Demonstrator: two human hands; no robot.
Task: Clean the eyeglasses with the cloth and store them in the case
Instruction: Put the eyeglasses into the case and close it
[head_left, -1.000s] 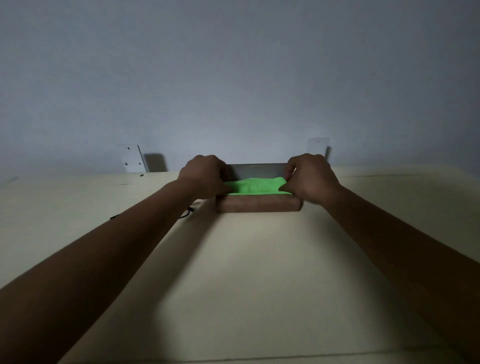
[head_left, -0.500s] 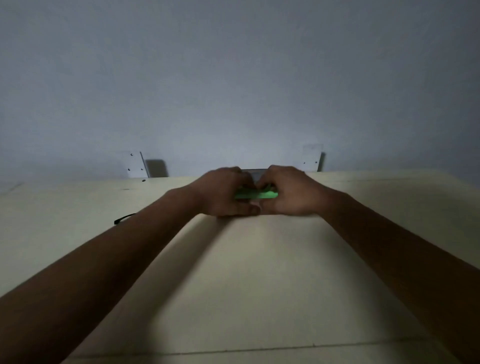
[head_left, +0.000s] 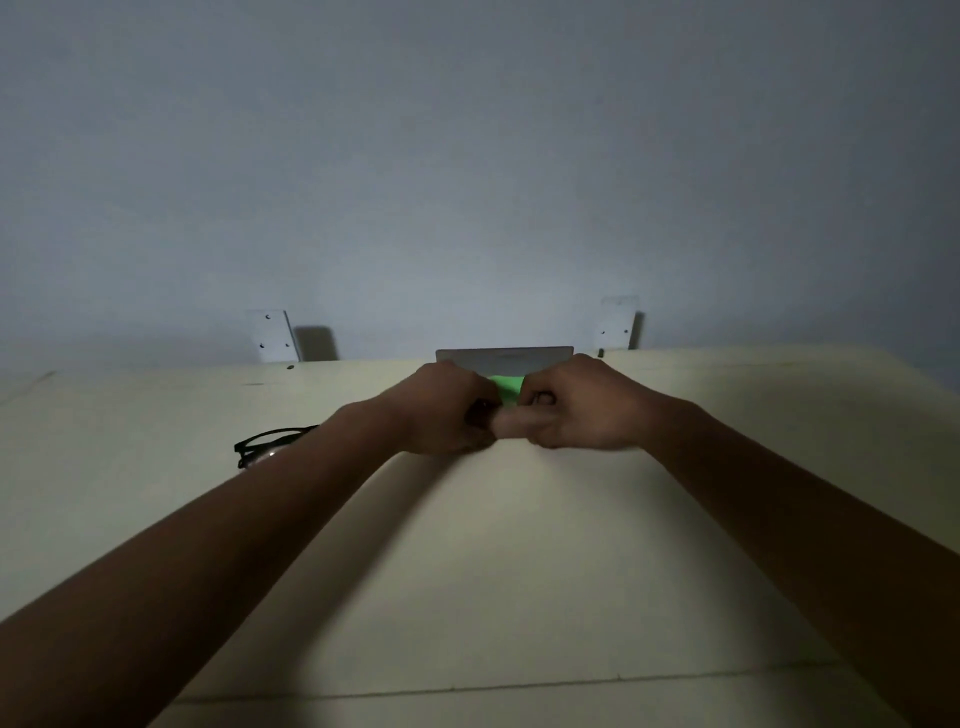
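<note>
My left hand (head_left: 447, 408) and my right hand (head_left: 576, 408) meet at the far middle of the cream table, fingers curled around a bright green cloth (head_left: 506, 387), of which only a small patch shows between them. Behind the hands stands the raised lid of the eyeglass case (head_left: 504, 359), a pale grey panel; the brown body of the case is hidden by my hands. Black-framed eyeglasses (head_left: 267, 447) lie on the table to the left, partly hidden behind my left forearm and touched by neither hand.
The cream table (head_left: 493, 571) runs up to a plain grey wall. Two white brackets (head_left: 272, 336) (head_left: 617, 325) are fixed at the wall behind the table's far edge. A seam crosses the table near me.
My hands came together from the case's two ends to its middle, bunching the green cloth between them. The view shifted, and more of the eyeglasses now shows at the left.
</note>
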